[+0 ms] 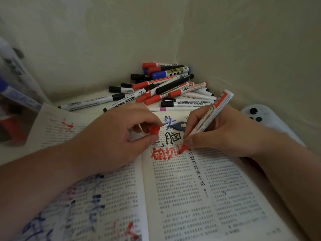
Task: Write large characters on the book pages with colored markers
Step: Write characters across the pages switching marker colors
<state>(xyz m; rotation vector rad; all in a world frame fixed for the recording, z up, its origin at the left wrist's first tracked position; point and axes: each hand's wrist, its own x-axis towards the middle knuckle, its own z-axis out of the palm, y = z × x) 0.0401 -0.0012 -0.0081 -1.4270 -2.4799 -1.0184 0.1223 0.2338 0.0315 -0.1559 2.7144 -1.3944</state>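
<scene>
my right hand [224, 134] grips the marker [206, 122] to write on the book [199, 197]; my left hand [111, 136] pinches its cap [154, 130], pinning pages flat.

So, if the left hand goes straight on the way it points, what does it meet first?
Probably the right hand, at the fingers gripping the marker; only page lies between, though depth is unclear.

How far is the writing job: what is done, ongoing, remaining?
Done: red and blue characters on the left page; blue and black characters atop the right page. In hand: the right hand writes a red row with the red marker; the left hand pinches its cap. Left: the right page's lower print, mostly unmarked.
</scene>
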